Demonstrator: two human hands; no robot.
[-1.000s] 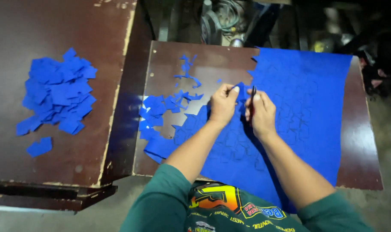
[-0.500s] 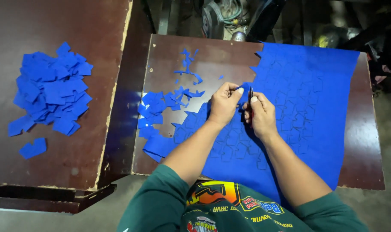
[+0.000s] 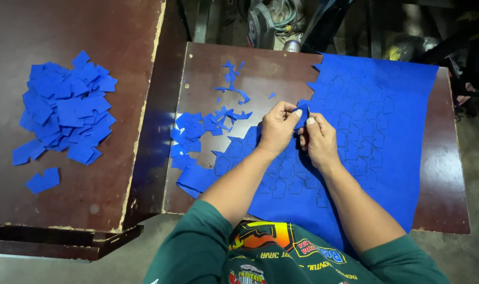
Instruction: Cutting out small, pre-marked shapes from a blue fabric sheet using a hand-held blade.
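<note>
Both hands meet over the blue sheet [image 3: 376, 126], a big piece of felt-like material scored with rows of pre-cut shapes, spread on the right brown table [image 3: 260, 63]. Left hand [image 3: 278, 128] pinches a small blue cut piece [image 3: 302, 111] between thumb and fingers at the sheet's ragged left edge; right hand [image 3: 318, 138] is closed narrow on the same piece from the other side, fingertips touching it.

Step in hand, by my read: pulling 1 pre-cut shape free of the sheet. The piece looks only partly detached; cannot tell if it is fully loose. Next move calls for a clean tear along the cut line while holding the rest of the sheet flat, so neighbouring shapes don't rip.

Loose blue scraps and offcuts [image 3: 197, 131] lie just left of the hands on the same table, thin strips [image 3: 231, 81] further up. A pile of finished blue pieces [image 3: 66, 113] sits on a separate dark brown table [image 3: 92, 200] to the left, well apart, with 1 stray piece [image 3: 42, 180] below the pile.

Both tabletops are worn, chipped at the edges, with a gap between them. Concrete floor below. Dim cluttered background at top: machine part and cables [image 3: 271, 18], hard to make out. Person wears a green printed shirt [image 3: 197, 252].
</note>
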